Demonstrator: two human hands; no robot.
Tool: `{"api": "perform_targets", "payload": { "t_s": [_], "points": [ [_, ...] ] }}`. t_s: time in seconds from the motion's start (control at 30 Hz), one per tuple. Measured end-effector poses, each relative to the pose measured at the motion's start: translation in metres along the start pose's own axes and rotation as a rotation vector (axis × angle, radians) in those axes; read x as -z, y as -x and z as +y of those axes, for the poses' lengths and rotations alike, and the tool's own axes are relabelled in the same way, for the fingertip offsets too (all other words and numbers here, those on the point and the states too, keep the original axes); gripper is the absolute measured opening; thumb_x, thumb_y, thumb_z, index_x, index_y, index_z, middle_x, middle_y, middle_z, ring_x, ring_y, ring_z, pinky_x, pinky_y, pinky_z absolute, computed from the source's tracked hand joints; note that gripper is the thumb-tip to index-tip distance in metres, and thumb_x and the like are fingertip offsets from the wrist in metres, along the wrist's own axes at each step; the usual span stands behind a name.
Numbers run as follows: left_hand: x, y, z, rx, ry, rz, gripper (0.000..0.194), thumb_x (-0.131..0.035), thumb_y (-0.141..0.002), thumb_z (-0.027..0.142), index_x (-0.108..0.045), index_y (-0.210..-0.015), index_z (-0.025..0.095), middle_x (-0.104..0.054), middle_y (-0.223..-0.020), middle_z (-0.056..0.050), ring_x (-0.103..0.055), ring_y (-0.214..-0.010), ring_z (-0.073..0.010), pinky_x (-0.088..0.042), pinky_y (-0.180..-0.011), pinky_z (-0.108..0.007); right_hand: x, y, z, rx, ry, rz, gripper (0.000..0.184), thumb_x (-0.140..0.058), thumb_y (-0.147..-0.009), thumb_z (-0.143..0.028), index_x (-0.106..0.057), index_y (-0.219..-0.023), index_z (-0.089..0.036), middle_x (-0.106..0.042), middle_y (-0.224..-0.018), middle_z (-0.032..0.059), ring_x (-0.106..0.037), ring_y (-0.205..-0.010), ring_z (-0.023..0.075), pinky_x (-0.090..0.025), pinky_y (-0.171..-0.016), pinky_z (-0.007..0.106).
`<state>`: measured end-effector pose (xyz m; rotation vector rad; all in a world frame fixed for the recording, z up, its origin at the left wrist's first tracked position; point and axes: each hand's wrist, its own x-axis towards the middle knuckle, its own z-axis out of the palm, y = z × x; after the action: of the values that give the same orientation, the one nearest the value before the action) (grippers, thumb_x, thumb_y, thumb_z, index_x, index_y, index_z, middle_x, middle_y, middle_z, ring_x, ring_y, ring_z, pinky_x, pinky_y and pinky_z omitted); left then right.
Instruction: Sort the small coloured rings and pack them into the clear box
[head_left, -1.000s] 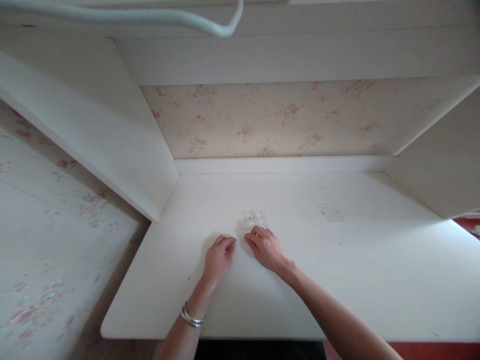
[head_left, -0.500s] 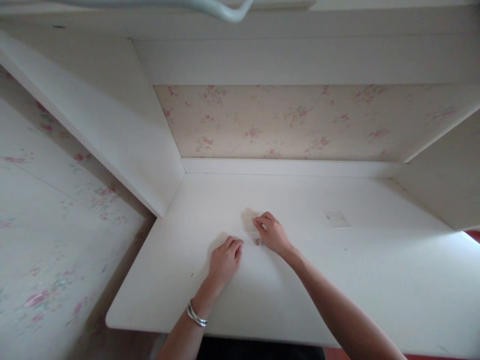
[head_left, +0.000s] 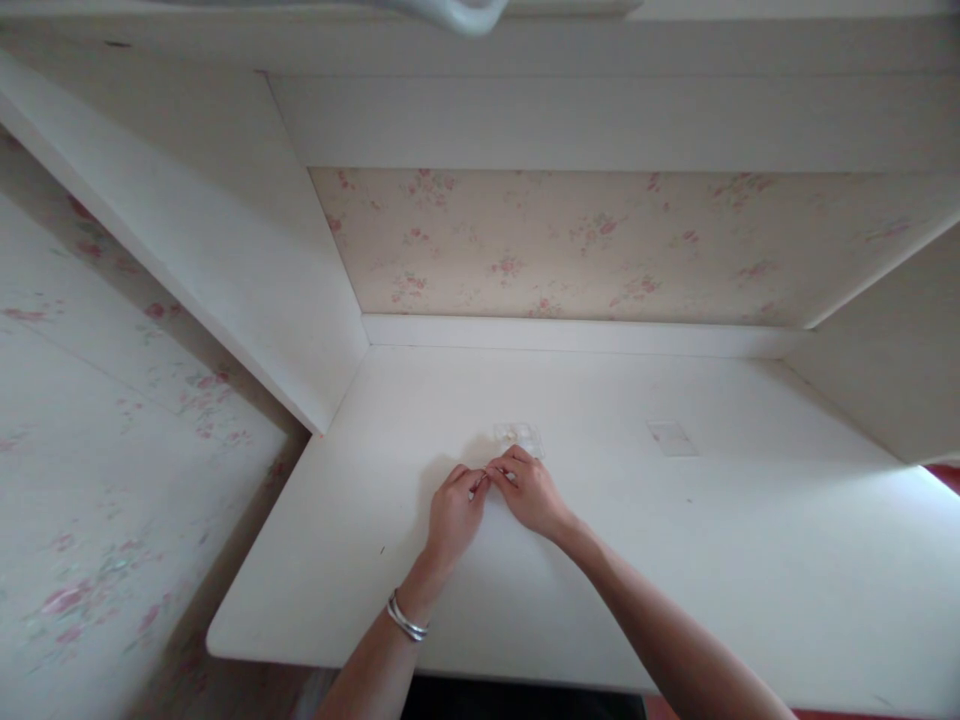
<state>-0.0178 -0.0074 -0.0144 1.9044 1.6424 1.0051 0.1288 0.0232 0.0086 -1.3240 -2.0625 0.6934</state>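
My left hand [head_left: 457,505] and my right hand [head_left: 527,490] meet fingertip to fingertip just above the white desk [head_left: 600,600]. Both are closed in a pinch. Whatever sits between the fingertips is too small to make out. Right behind my right hand lies a small clear plastic case [head_left: 531,436] with little compartments, and pale bits show inside it. My right fingers hide its near edge. A silver bangle [head_left: 407,617] circles my left wrist.
A flat clear square piece [head_left: 673,438] rests on the desk to the right. A tiny dark sliver [head_left: 382,550] lies left of my left hand. White panels [head_left: 225,220] enclose the desk at the sides, and a shelf edge [head_left: 525,120] hangs above the back.
My right hand has moved left and slightly nearer to me, and its fingertips now meet those of my left hand. The clear case behind it has come into view.
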Motion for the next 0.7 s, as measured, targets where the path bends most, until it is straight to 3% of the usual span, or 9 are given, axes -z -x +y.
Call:
{"api": "perform_targets", "payload": {
  "t_s": [0.13,0.3,0.5,0.7],
  "points": [
    [0.002,0.002,-0.001,-0.003,0.056,-0.001,0.024,-0.046,-0.090,0.031,-0.066,-0.082,0.019,-0.057,-0.074,-0.001,-0.054,-0.068,-0.0114,-0.042,-0.066,-0.023,0.006,-0.006,0.013,-0.006,-0.027,0.100,0.023,-0.047,-0.090,-0.032,-0.068,-0.087,-0.023,-0.061,-0.085,0.0025,-0.058,-0.076,0.0130,-0.044,-0.072,0.025],
    [0.002,0.002,-0.002,0.009,0.065,-0.030,0.026,-0.046,-0.090,0.034,-0.066,-0.084,0.019,-0.060,-0.078,-0.002,-0.055,-0.068,-0.0117,-0.042,-0.065,-0.024,0.020,-0.023,0.030,-0.051,0.152,0.230,0.023,-0.048,-0.090,-0.033,-0.069,-0.092,-0.025,-0.061,-0.088,0.0027,-0.058,-0.077,0.0137,-0.042,-0.072,0.027],
    [0.001,0.003,-0.004,0.006,0.045,0.003,0.030,-0.042,-0.092,0.035,-0.067,-0.090,0.019,-0.060,-0.079,-0.003,-0.055,-0.069,-0.0119,-0.043,-0.065,-0.023,0.026,-0.035,0.034,-0.074,0.365,0.170,0.025,-0.047,-0.090,-0.033,-0.071,-0.090,-0.028,-0.060,-0.089,0.0022,-0.057,-0.072,0.0127,-0.040,-0.072,0.028],
    [0.000,0.003,-0.008,0.006,0.018,-0.012,0.031,-0.039,-0.093,0.033,-0.065,-0.106,0.021,-0.061,-0.087,-0.004,-0.058,-0.073,-0.0126,-0.046,-0.068,-0.024,0.033,-0.017,0.041,-0.121,0.192,0.292,0.029,-0.045,-0.089,-0.035,-0.071,-0.089,-0.023,-0.060,-0.087,0.0033,-0.056,-0.069,0.0124,-0.042,-0.066,0.026]
  ]
}}
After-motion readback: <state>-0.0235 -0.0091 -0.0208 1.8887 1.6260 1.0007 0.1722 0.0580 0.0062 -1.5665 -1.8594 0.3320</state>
